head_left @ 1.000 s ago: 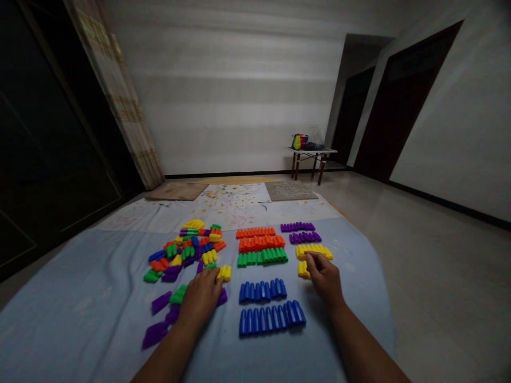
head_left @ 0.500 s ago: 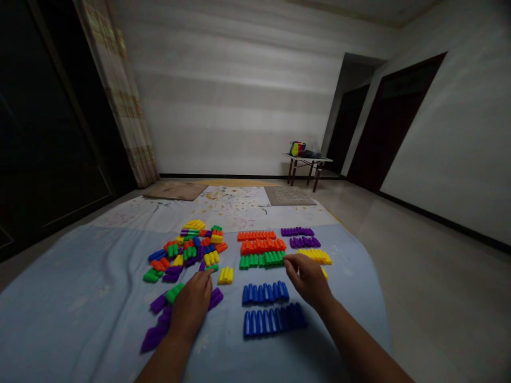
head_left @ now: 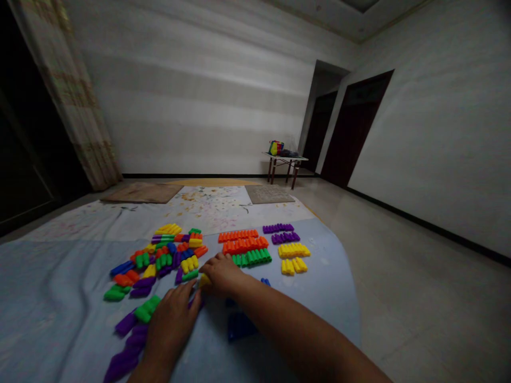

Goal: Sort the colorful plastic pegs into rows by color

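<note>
My right hand [head_left: 223, 274] reaches across to the left, its fingers closed over a yellow plastic toy block [head_left: 205, 281] on the cloth. Just left of it, my left hand [head_left: 173, 311] hovers low with fingers and thumb apart, holding nothing I can see. A purple block [head_left: 197, 303] is partly covered by that hand. Beyond both hands lies a loose pile of mixed-colour blocks, including a yellow one [head_left: 189, 264]. A green row [head_left: 253, 258] lies beside my right hand. My right forearm hides much of the blue rows [head_left: 240, 325].
Orange rows [head_left: 245, 244], purple rows [head_left: 285, 237] and yellow rows [head_left: 294, 251] lie on the right of the cloth-covered table [head_left: 319, 298]. Two flat mats [head_left: 269, 194] rest at the far edge. A small table [head_left: 285, 157] with a colourful bag stands near the wall.
My right hand has moved left from the green row to the yellow block and closed on it. The view has turned right; the left hand stays near the pile.
</note>
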`<state>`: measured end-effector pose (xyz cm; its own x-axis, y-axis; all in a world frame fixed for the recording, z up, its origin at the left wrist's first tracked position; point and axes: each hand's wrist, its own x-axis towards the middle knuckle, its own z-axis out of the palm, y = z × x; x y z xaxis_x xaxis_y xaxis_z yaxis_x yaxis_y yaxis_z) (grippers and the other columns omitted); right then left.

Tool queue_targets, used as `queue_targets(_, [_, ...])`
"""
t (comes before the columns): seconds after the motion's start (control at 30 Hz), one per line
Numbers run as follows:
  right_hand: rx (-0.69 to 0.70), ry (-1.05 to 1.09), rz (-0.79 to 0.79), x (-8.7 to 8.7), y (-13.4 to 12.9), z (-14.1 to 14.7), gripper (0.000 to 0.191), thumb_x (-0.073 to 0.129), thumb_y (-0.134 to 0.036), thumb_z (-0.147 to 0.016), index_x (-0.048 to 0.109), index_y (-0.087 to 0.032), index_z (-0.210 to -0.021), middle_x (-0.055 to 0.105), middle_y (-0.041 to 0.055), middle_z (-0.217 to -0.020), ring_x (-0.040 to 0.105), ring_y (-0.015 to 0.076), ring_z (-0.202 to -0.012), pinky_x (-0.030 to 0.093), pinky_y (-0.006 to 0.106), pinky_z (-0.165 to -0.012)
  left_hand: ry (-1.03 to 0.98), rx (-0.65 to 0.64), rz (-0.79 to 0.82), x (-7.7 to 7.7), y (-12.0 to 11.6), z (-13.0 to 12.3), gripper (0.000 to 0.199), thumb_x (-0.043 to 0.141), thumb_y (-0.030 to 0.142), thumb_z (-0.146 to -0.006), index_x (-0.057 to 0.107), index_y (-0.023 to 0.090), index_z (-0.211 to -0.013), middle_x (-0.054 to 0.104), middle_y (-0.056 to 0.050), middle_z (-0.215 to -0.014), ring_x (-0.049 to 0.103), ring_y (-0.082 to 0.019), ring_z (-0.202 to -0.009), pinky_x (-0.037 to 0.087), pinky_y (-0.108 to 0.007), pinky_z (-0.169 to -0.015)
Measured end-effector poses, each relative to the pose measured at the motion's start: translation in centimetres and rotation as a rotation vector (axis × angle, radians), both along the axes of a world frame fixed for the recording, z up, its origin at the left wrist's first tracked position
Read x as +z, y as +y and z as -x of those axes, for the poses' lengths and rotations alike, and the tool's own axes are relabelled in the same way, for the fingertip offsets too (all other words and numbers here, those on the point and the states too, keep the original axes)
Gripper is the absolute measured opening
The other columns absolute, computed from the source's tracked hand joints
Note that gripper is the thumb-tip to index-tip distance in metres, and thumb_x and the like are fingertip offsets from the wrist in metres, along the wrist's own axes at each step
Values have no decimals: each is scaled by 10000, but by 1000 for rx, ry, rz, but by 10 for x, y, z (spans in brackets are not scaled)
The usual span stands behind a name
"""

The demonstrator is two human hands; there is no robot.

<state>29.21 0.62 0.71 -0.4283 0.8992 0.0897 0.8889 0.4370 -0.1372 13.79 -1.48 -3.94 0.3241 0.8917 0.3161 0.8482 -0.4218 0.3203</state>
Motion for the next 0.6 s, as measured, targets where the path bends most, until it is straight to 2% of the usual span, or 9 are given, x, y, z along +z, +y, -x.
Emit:
queue_targets(0.13, [-12,-31,50,-5,7,2,410,605,-451,-739,605,-221,-1078,633,106,-1063,500,301,-996,382,466,-838,0,-11,-1,-2,4,1,410,361,405,-845,574,160,-1095,631,-83,-1062,541,-225,-982,400,-366,-881])
queue_targets(0.3, [-24,164,-39,5,-3,-22,429,634,-380,-736,572,-233,-1134,619,82,-1092,498,269,-1029,391,424,-851,18,3,-7,-3,4,2,422,354,419,-840,584,162,-1083,629,-76,-1074,540,-224,-1001,400,-353,-887])
queue_targets(0.43, [-80,320,-120,19,-18,-70,413,639,-301,-755,562,-192,-1146,600,85,-1144,503,218,-1065,374,366,-913,36,-2,1,-3,4,2,441,331,432,-845,597,158,-1066,629,-70,-1075,541,-220,-994,401,-353,-894])
queue_targets(0.6, [-198,359,-186,26,-46,-149,413,643,-218,-739,571,-157,-1140,616,99,-1095,530,204,-1016,394,349,-900,40,-6,-14,-4,5,2,437,332,424,-842,606,153,-1046,631,-70,-1068,540,-220,-988,404,-354,-895])
